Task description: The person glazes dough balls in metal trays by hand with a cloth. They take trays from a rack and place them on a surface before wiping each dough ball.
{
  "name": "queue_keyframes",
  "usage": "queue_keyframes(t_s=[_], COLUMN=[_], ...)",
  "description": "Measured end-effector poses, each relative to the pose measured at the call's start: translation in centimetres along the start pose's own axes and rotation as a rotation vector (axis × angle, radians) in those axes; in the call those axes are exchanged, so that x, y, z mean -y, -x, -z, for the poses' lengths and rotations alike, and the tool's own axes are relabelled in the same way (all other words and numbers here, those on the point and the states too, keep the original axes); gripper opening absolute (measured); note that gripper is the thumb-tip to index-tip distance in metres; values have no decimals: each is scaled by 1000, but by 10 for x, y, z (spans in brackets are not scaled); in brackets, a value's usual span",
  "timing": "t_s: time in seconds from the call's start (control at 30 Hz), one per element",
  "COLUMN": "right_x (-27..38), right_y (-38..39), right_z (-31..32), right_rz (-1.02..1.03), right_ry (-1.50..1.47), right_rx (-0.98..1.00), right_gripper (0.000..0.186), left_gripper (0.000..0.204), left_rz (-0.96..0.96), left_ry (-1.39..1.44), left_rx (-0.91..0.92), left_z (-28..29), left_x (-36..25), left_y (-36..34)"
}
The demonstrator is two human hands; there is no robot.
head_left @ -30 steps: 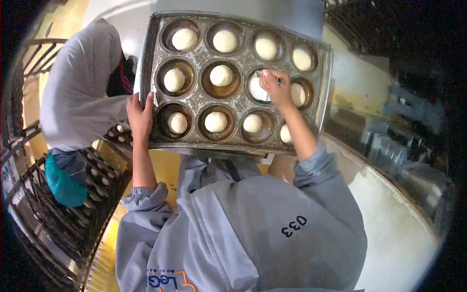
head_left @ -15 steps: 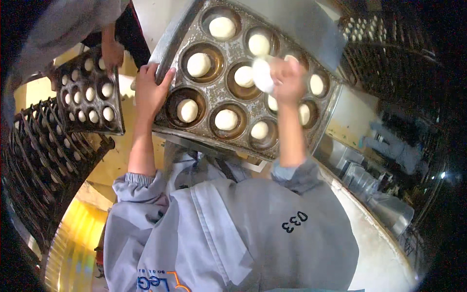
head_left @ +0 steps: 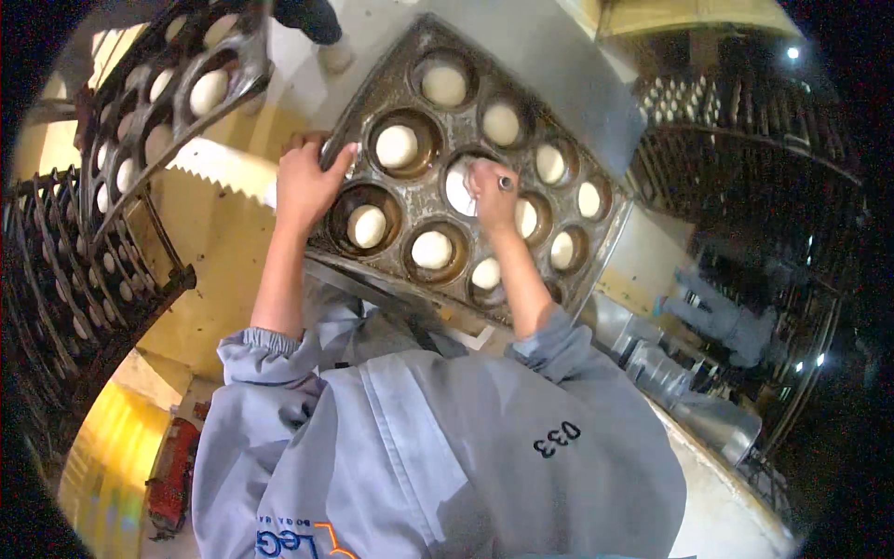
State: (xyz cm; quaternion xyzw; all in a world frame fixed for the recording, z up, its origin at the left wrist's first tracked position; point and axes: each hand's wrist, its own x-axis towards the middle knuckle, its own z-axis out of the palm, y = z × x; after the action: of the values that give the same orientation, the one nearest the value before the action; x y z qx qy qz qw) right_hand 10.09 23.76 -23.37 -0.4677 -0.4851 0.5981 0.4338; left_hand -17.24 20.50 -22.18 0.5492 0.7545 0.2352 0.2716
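Observation:
Before me lies a dark, worn baking tray (head_left: 414, 200) with round wells, set at a slant. A pale dough ball (head_left: 431, 250) sits in the near well, and similar balls fill the other wells. My left hand (head_left: 312, 182) grips the tray's left rim, its thumb over the edge. In my right hand (head_left: 491, 191), fingers closed round its handle, is a white round press (head_left: 458, 186). Its disc is over a middle well, hiding what lies there; I cannot tell whether it touches the dough.
At upper left a second tray of dough balls (head_left: 207, 91) is tilted, near a dark rack (head_left: 56, 279) loaded with more. Another rack (head_left: 745, 140) stands at far right. Clear plastic containers (head_left: 656, 368) are at right, and a red object (head_left: 175, 475) is at lower left.
My right hand has moved the press left and down over a middle well. My left hand keeps its grip on the rim. The other tray at left now appears higher and larger.

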Motion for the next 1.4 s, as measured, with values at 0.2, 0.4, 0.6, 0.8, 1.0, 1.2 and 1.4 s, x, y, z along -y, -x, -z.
queue_keyframes(t_s=[0.2,0.4,0.6,0.8,1.0,1.2,1.4], right_x=[20,1,2,82,-5,38,19], right_y=[-17,-15,-18,-26,-68,-69,-72], right_z=[-8,-19,-19,-84,-105,-118,-112], right_rz=[193,151,176,375,202,316,77], right_ry=[38,-253,-170,-357,-238,-229,-60], right_rx=[12,-186,-246,-88,36,140,72], right_gripper=[34,35,36,36,41,43,41], left_gripper=[48,48,45,40,40,40,42], left_rz=[-46,32,27,65,50,62,78], left_ry=[26,80,105,194,259,254,280], left_rx=[-130,-104,-135,-153,-171,-176,-156], left_z=[3,6,0,8,-1,4,-3], left_x=[-4,-4,0,2,5,9,12], left_y=[0,1,-2,1,1,1,-5])
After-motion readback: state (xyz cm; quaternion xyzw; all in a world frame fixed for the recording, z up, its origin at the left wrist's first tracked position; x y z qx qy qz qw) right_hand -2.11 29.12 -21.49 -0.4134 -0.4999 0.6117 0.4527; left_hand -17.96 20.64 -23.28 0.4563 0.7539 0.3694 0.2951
